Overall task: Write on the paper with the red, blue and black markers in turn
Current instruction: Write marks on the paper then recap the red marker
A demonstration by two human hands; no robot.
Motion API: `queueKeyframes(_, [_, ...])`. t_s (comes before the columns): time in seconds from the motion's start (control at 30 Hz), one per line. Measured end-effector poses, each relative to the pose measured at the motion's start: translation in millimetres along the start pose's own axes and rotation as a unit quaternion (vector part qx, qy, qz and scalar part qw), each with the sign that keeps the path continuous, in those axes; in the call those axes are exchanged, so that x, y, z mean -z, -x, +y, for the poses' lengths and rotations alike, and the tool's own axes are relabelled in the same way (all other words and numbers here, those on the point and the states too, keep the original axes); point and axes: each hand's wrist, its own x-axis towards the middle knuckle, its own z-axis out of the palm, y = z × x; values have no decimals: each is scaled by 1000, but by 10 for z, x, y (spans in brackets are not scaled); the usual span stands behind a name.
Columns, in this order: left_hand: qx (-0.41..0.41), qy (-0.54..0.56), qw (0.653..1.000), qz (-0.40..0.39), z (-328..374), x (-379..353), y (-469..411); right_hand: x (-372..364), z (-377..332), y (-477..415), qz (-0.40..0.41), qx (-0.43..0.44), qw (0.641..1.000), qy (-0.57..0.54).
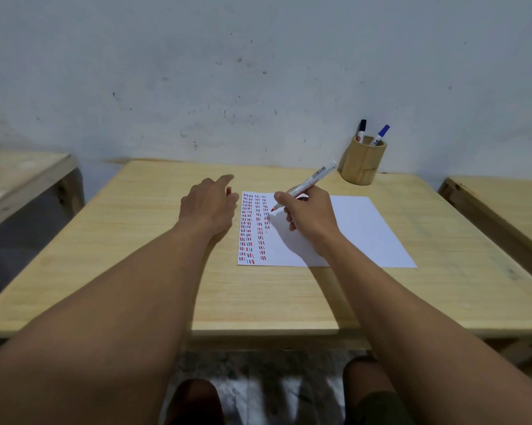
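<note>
A white paper [359, 228] lies on the wooden table [136, 240], its left part filled with columns of short red, blue and black marks. My right hand [310, 216] grips the uncapped red marker [307, 184], its tip touching the paper near the third column. My left hand [209, 204] rests just left of the paper, fingers curled around a small red thing, apparently the red cap [229, 190], mostly hidden. The black marker [362, 130] and the blue marker [380, 134] stand capped in a wooden pen holder [361, 167] at the back right.
A stained white wall rises right behind the table. Other wooden tables stand at the far left [19, 179] and far right [503, 204], with gaps between. My knees show below the table's front edge.
</note>
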Motion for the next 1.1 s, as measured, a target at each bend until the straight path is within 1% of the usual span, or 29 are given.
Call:
queueKeyframes(0.1, [-11,17,1000,6,4,-23,-41,30,0,-9,0,-13,999,-41])
queueKeyframes(0.2, [-24,23,999,29,-3,-39,-50,37,-30,-22,-2,-30,996,-79])
queueKeyframes(0.33, [-3,18,997,78,30,-4,-82,44,-72,-13,-6,-29,996,-89])
queueKeyframes(0.37, [0,22,997,78,50,-6,-96,42,-84,-14,-6,-29,996,-90])
queueKeyframes(0.53, [9,25,1000,12,117,-23,-164,22,-115,-38,-7,-23,996,-90])
queueKeyframes(0.67, [3,32,999,25,112,5,-121,-12,-143,-37,-12,-27,995,-98])
queueKeyframes(0.73, [20,77,996,39,139,41,-90,-20,-170,-34,-14,-23,994,-104])
queueKeyframes(0.77, [32,122,991,49,169,61,-84,-21,-184,-40,-11,-22,994,-107])
queueKeyframes(0.87, [50,289,954,66,348,167,-47,-5,-257,-58,17,-24,990,-138])
queueKeyframes(0.9, [44,324,943,63,394,192,-53,6,-294,-65,27,-25,987,-159])
queueKeyframes(1.0, [27,388,921,33,529,300,-36,67,-417,-72,40,-22,975,-219])
queueKeyframes(1.1, [25,441,897,5,673,367,2,143,-518,-59,43,-17,968,-248])
